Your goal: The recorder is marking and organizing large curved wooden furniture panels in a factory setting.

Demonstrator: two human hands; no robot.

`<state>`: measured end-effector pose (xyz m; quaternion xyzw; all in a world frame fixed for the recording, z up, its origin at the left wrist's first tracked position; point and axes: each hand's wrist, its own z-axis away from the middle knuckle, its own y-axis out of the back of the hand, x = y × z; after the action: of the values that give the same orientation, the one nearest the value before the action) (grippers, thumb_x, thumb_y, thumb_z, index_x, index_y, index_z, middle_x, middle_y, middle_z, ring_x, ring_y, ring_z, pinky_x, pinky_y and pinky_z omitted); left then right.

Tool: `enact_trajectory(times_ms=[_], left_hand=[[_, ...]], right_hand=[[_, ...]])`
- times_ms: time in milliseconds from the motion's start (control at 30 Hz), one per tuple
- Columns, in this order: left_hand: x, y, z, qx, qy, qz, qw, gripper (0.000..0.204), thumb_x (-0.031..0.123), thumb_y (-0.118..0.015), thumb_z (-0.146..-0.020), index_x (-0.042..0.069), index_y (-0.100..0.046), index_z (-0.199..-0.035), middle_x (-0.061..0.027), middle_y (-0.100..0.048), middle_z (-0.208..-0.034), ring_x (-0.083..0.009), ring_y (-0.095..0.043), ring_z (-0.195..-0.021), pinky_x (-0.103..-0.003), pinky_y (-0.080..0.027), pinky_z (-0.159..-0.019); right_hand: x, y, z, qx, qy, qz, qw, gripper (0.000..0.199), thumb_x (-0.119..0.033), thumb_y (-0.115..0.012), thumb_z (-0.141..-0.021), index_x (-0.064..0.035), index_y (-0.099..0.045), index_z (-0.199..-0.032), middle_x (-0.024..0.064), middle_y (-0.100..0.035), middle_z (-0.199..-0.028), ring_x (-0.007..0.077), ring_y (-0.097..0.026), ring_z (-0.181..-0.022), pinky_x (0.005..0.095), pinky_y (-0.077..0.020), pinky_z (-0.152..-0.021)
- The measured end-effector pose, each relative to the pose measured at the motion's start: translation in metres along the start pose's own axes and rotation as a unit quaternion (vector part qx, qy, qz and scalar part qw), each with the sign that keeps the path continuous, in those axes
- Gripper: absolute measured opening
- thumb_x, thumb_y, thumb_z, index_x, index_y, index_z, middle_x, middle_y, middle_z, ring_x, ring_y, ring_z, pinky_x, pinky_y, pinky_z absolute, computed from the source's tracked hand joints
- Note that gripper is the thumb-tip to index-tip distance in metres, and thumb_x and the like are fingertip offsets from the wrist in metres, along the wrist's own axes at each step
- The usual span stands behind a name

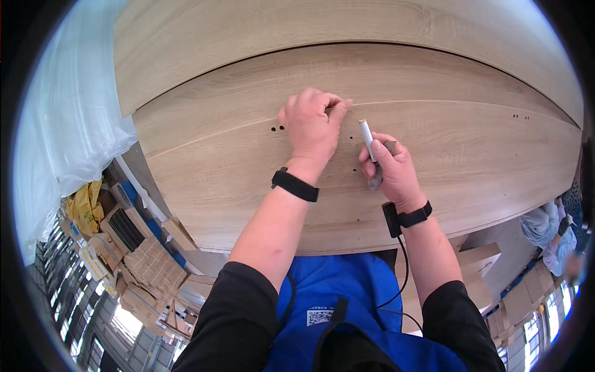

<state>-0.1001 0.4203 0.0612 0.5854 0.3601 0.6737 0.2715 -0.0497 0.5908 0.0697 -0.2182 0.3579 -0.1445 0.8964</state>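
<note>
A large light wooden panel with small drilled holes lies in front of me. My left hand rests on it with fingers curled into a fist, knuckles pressed near a thin seam line. My right hand is just to its right, gripping a short white stick-like tool that points up, together with a small grey piece under the fingers. Both wrists wear black straps, and a cable runs from the right one.
More wooden boards lie beyond the panel. Clear plastic sheeting hangs at the left. Cardboard boxes and stacked parts sit at the lower left. Another person in light clothing stands at the right edge.
</note>
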Motion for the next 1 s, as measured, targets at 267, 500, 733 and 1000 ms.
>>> enact_trajectory(times_ms=[267,500,733,1000], left_hand=[[-0.007,0.006,-0.002,-0.034,-0.026,0.015,0.999,0.009,0.026,-0.069,-0.083,0.017,-0.070,-0.082,0.0003,-0.062,-0.084,-0.0224,-0.055,-0.086,-0.039,-0.037,-0.082],[0.001,0.022,0.018,-0.007,-0.068,0.116,0.991,0.011,0.014,-0.064,-0.089,0.006,-0.067,-0.096,-0.0096,-0.063,-0.096,-0.0253,-0.059,-0.092,-0.037,-0.046,-0.083],[0.037,0.030,0.050,-0.199,0.198,0.484,0.829,0.012,0.015,-0.060,-0.095,0.003,-0.061,-0.100,-0.0055,-0.064,-0.098,-0.0118,-0.062,-0.085,-0.026,-0.050,-0.079],[0.027,0.029,0.058,-0.203,0.136,0.434,0.867,0.022,0.016,-0.054,-0.099,0.005,-0.050,-0.117,-0.0011,-0.056,-0.087,-0.0097,-0.053,-0.074,-0.025,-0.046,-0.072]], right_hand=[[-0.001,-0.001,0.001,0.010,0.000,0.021,1.000,0.029,-0.021,-0.058,-0.098,-0.0006,-0.057,-0.118,0.0030,-0.063,-0.083,0.0068,-0.053,-0.061,0.0222,-0.0437,-0.054],[-0.002,-0.004,0.010,0.019,-0.009,-0.009,1.000,0.031,-0.018,-0.059,-0.097,-0.0028,-0.057,-0.123,0.0030,-0.063,-0.088,0.0066,-0.054,-0.068,0.0202,-0.0445,-0.059],[-0.007,-0.003,0.018,-0.037,0.008,0.071,0.997,0.031,-0.016,-0.056,-0.098,-0.0052,-0.057,-0.127,0.0026,-0.063,-0.089,0.0055,-0.054,-0.072,0.0197,-0.0448,-0.062],[-0.020,0.003,0.029,0.076,0.081,0.421,0.900,0.040,-0.021,-0.052,-0.100,0.0030,-0.050,-0.132,0.0123,-0.063,-0.093,0.0169,-0.059,-0.082,0.0293,-0.0491,-0.071]])
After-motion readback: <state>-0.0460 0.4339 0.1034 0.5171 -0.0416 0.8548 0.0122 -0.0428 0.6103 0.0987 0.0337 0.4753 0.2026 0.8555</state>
